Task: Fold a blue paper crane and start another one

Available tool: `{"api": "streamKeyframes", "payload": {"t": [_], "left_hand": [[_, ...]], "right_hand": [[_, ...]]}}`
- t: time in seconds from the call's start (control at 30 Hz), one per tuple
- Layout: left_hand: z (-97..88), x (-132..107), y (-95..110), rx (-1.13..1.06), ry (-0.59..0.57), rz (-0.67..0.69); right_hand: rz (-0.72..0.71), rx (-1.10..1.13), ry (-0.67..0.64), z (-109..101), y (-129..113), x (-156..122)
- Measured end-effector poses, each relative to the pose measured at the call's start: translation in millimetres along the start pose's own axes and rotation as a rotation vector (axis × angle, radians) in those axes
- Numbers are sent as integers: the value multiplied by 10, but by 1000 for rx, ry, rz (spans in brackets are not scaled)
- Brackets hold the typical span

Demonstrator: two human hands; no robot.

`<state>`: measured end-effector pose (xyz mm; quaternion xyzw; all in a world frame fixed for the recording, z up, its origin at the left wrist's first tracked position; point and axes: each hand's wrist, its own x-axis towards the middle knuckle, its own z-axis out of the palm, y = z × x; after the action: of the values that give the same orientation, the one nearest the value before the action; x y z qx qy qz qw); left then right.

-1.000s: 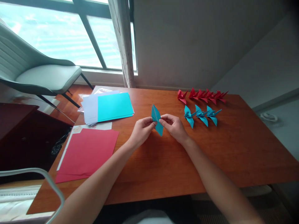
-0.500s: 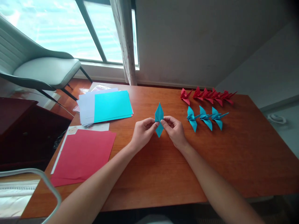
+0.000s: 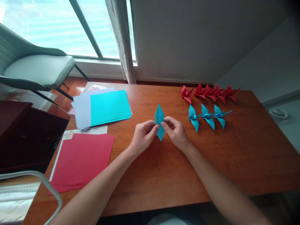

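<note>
Between my two hands is a blue folded origami paper [image 3: 159,114], a narrow diamond with a crease down its middle and points at top and bottom. My left hand [image 3: 145,132] pinches its left edge between thumb and fingers. On the opposite edge, my right hand [image 3: 175,130] pinches it the same way, thumb on the near face. To the right lie three blue paper cranes [image 3: 207,116] in a row. Behind them is a row of several red paper cranes [image 3: 215,92].
Blue paper sheets [image 3: 110,107] overlap white sheets [image 3: 82,109] at the table's left. Red paper sheets [image 3: 84,159] lie nearer, by a white curved tube [image 3: 52,190]. The wooden table [image 3: 246,156] reaches toward the wall; a chair [image 3: 37,68] stands beyond its left edge.
My view has shifted and tilted slightly. Both hands keep their pinch on the folded blue paper, which leans a little differently, its lower point now further right.
</note>
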<state>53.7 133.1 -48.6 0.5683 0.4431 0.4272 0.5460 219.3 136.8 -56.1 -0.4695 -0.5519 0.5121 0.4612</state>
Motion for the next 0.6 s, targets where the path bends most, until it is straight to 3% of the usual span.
{"api": "streamKeyframes", "payload": {"t": [0.23,0.43,0.5,0.6], "left_hand": [[-8,-5,-8,11,44,1],[22,-19,45,-124,-71,-61],[22,-29,52,-162,-76,-89],[17,-61,65,-148,-111,-135]], "right_hand": [[19,46,34,26,-26,-5],[9,184,115,27,-37,-18],[18,196,48,3,-78,-25],[54,234,-185,-57,-176,-35]]}}
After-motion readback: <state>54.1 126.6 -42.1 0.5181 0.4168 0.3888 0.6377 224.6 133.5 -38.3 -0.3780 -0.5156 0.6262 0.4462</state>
